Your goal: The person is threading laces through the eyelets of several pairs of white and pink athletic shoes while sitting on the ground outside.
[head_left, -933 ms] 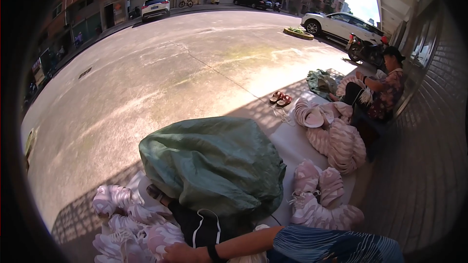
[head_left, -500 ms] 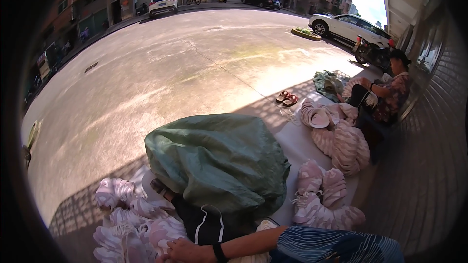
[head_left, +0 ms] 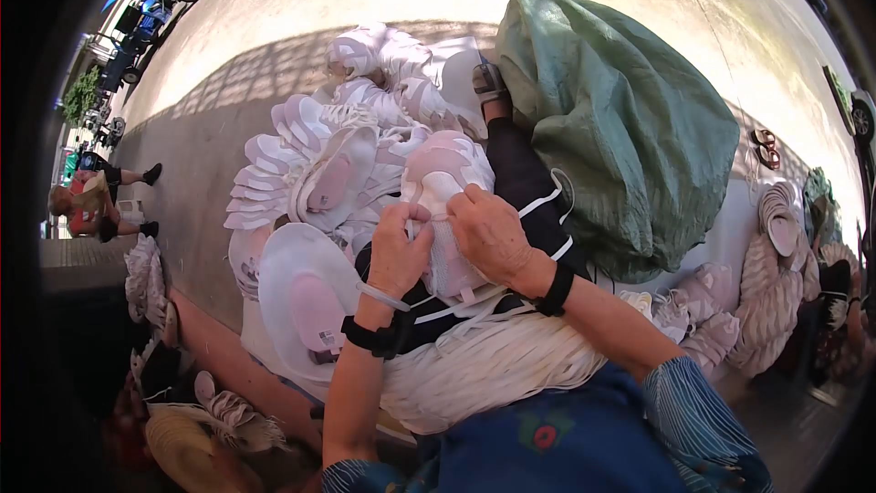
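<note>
Our left hand [head_left: 400,254] and right hand [head_left: 497,236] pinch shoe [head_left: 449,265]; strands [head_left: 493,361] nearer us than shoe could catch wristband [head_left: 362,336], tugging shoe free.

Shoe [head_left: 445,159] partly behind right hand [head_left: 494,230]

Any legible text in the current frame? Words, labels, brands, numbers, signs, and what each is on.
No text is clear enough to quote.
Pink insole in the open shoe left of the left hand: small dark print, too small to read.
Pink-and-white shoe under both hands: no readable marking.
Green sack: no lettering visible.
Blue garment: red-and-green motif, no readable lettering.
</note>
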The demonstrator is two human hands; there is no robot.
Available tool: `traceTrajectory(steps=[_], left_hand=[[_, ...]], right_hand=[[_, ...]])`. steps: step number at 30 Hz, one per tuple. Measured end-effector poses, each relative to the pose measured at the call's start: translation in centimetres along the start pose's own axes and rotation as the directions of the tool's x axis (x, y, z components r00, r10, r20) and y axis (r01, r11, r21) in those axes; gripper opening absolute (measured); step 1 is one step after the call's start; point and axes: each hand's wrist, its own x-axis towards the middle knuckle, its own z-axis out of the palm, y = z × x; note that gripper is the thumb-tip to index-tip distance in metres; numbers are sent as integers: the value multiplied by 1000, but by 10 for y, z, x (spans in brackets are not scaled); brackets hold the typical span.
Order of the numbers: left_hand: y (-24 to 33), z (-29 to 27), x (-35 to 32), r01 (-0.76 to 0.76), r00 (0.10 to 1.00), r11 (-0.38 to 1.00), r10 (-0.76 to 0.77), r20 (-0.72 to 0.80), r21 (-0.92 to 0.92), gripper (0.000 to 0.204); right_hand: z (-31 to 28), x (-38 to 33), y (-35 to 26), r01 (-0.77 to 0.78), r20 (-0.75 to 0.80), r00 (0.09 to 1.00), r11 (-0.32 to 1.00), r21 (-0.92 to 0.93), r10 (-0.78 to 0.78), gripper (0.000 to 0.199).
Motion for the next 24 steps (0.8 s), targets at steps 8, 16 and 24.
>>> traceTrajectory(steps=[8, 16, 24], left_hand=[[0, -4, 8, -198, 979, 966, 188, 73, 164, 12], [17, -13, 18, -235, 951, 940, 169, 260, 247, 7], [39, -51, -5, -89, 976, 949, 22, 216, 304, 7]], right_hand=[[-8, -4, 2, 32, -3, 999, 997, 68, -32, 13], [-20, -1, 13, 47, -124, 992, 994, 103, -34, 16], [-36, 4, 8, -2, -152, 988, 972, 236, 39, 13]])
